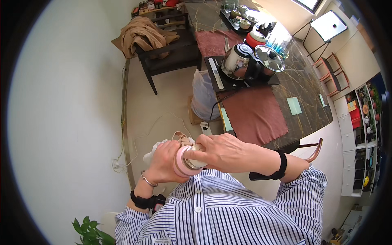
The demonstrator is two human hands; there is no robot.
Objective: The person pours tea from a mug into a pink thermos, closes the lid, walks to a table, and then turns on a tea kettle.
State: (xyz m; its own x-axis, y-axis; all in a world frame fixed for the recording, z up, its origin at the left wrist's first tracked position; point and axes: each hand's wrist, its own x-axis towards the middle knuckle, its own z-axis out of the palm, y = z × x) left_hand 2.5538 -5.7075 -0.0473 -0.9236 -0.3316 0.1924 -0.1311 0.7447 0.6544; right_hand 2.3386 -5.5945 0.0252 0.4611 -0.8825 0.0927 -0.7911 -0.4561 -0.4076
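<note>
A pink bottle [181,165] with a metal neck is held close before my chest. My left hand [162,162] is wrapped around its body. With its fingers closed on a pale cap [197,157] at the bottle's mouth, my right hand [219,152] comes in from the right. Whether the cap is seated on the neck or loose cannot be told. A tan strap [184,139] shows just beyond the bottle, partly hidden by my hands.
A marble-patterned table [306,122] bears a kettle [237,62], a glass-lidded pot [269,58] and a reddish cloth [254,113]. Beneath its edge sits a plastic bag [203,95]. A dark chair [171,58] with brown fabric stands ahead; a white wall [67,107] is left.
</note>
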